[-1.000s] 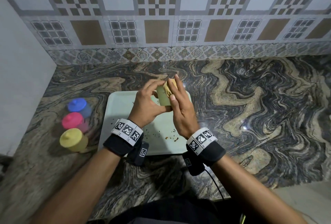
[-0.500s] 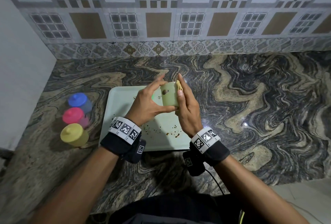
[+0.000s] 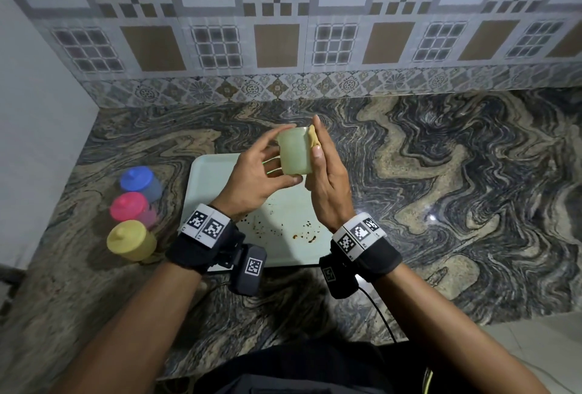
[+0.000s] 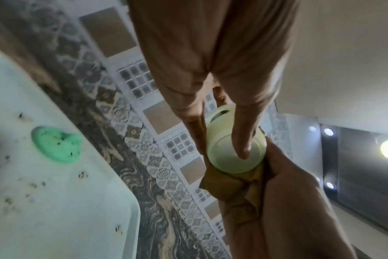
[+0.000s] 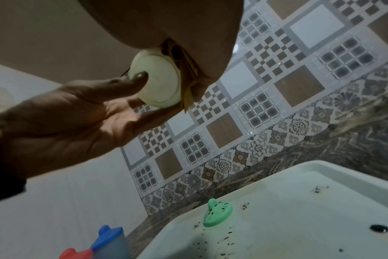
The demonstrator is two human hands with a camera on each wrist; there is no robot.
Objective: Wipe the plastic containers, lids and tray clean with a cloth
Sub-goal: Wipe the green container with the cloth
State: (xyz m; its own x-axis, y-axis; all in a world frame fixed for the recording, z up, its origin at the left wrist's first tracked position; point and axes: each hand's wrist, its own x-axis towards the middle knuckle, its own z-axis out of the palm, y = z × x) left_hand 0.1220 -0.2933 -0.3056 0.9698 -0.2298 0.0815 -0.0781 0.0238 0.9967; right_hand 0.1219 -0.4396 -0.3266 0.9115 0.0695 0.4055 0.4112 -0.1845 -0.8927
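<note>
A pale green plastic container (image 3: pixel 294 151) is held above the tray, its lid off. My left hand (image 3: pixel 261 170) grips it from the left, thumb on its base (image 4: pixel 237 154). My right hand (image 3: pixel 327 173) presses a folded tan cloth (image 3: pixel 313 138) against the container's right side, fingers straight along it. The cloth (image 4: pixel 233 189) bunches under the container's base (image 5: pixel 159 82) against the right palm. The pale tray (image 3: pixel 208 179) lies below, speckled with dark crumbs. A green lid (image 5: pixel 217 213) lies on the tray, also speckled (image 4: pixel 55 143).
Three lidded containers stand left of the tray: blue (image 3: pixel 138 181), pink (image 3: pixel 130 208) and yellow (image 3: pixel 129 239). A patterned tile wall (image 3: pixel 283 47) backs the marble counter (image 3: pixel 441 173). A plain white wall (image 3: pixel 37 141) closes the left side.
The container has turned in my left hand, and the brown smear seen on its side half a second ago no longer shows. The cloth has stayed pressed on its right side.
</note>
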